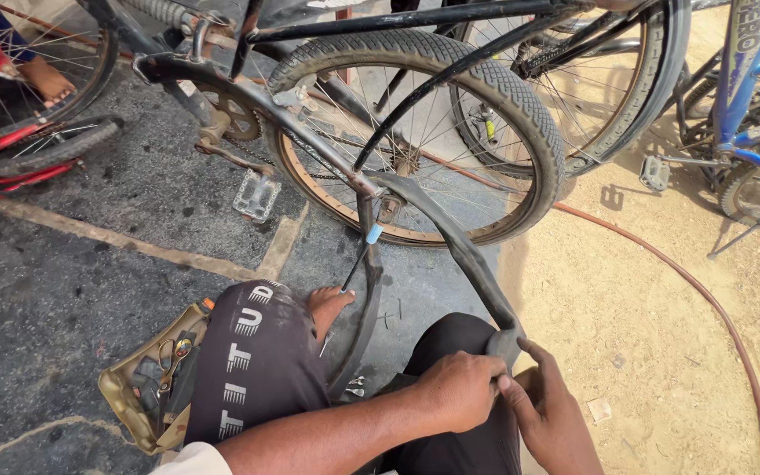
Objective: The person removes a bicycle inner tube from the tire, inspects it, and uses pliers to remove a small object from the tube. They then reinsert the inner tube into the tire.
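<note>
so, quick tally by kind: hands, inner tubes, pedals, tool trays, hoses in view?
hands: 2, left hand and right hand, both on the inner tube
inner tube: 1, black
pedals: 2, one by the chainring, one on the blue bicycle
tool tray: 1, with scissors
hose: 1, reddish, on the sand
total: 7

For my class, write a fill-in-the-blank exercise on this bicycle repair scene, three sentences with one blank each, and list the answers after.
1. Both hands, left hand and right hand, grip a black inner ____ pulled out of the rear wheel.
2. A screwdriver with a light ____ handle leans by the wheel's rim.
3. The tool tray beside the person's left knee holds a pair of ____.

Missing words: tube; blue; scissors
</note>
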